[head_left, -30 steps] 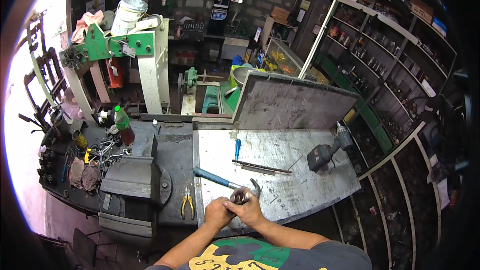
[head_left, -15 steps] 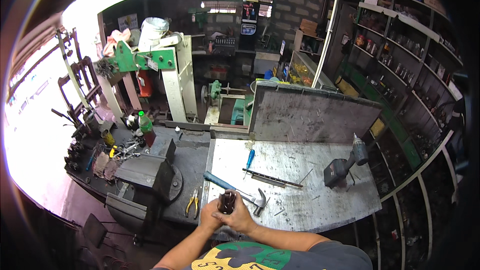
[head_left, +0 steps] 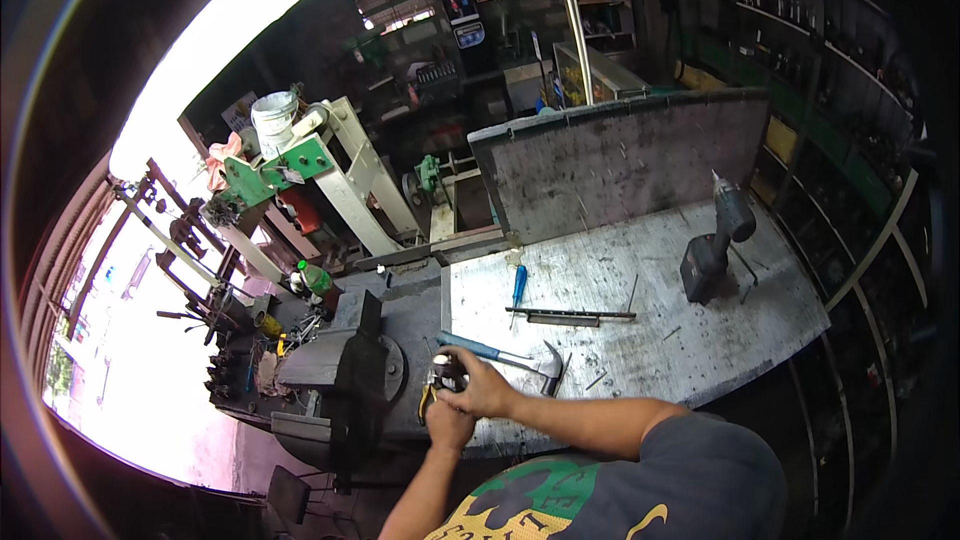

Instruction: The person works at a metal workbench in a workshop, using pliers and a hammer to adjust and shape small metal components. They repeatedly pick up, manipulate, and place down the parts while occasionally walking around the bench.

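Observation:
Both of my hands are closed together at the near edge of the bench. My left hand (head_left: 450, 424) grips a small dark metal part (head_left: 449, 372) from below. Wrapped over its right side is my right hand (head_left: 487, 390). The fingers cover much of the part, so its full shape is hidden. Yellow-handled pliers (head_left: 426, 402) lie just left of my hands, partly covered by them. Beyond my knuckles rests a claw hammer (head_left: 470, 345) with a blue handle, its head to the right.
A bench vise (head_left: 335, 365) stands at left. On the pale metal benchtop (head_left: 640, 370) lie a blue screwdriver (head_left: 519, 285), a long dark strip (head_left: 570, 317) and loose rods. A cordless drill (head_left: 715, 250) stands at right before an upright panel (head_left: 620, 160). A green-capped bottle (head_left: 317, 278) leans behind the vise.
The view has tilted and swung. My hands, still around the dark part, have shifted left over the bench toward the pliers and now partly cover them.

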`<state>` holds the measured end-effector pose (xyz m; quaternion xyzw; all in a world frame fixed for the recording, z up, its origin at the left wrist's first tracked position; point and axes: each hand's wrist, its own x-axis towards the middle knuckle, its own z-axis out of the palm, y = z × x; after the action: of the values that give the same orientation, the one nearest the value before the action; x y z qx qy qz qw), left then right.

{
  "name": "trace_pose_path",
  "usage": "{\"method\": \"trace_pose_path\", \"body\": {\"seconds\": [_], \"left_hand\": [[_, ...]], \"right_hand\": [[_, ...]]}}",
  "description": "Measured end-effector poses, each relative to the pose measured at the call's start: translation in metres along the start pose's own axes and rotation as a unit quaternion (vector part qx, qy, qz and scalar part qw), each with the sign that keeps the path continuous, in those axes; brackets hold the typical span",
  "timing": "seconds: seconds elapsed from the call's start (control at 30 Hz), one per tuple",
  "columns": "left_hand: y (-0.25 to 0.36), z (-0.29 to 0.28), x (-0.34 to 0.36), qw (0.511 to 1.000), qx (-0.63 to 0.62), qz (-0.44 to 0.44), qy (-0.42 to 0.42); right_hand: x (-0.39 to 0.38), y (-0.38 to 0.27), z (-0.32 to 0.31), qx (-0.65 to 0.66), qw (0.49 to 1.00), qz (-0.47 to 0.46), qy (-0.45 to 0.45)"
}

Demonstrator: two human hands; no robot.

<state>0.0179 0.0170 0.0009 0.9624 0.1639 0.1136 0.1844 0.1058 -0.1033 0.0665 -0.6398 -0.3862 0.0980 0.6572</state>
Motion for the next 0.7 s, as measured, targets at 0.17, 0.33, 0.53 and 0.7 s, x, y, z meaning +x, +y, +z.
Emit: {"method": "trace_pose_path", "body": {"seconds": [0.17,0.33,0.53,0.7], "left_hand": [[0.003,0.011,-0.022,0.99,-0.113,0.073,0.048],[-0.025,-0.022,-0.005,0.959,-0.26,0.075,-0.087],[-0.003,0.01,0.0,0.984,-0.111,0.068,0.125],[-0.031,-0.017,-0.003,0.959,-0.214,0.158,-0.096]], "right_hand": [[0.011,-0.004,0.011,-0.033,0.993,0.011,-0.111],[0.044,0.014,-0.013,0.106,0.93,-0.011,-0.352],[-0.003,-0.005,0.016,0.008,0.997,0.072,-0.006],[0.038,0.01,-0.002,0.067,0.959,-0.021,-0.276]]}}
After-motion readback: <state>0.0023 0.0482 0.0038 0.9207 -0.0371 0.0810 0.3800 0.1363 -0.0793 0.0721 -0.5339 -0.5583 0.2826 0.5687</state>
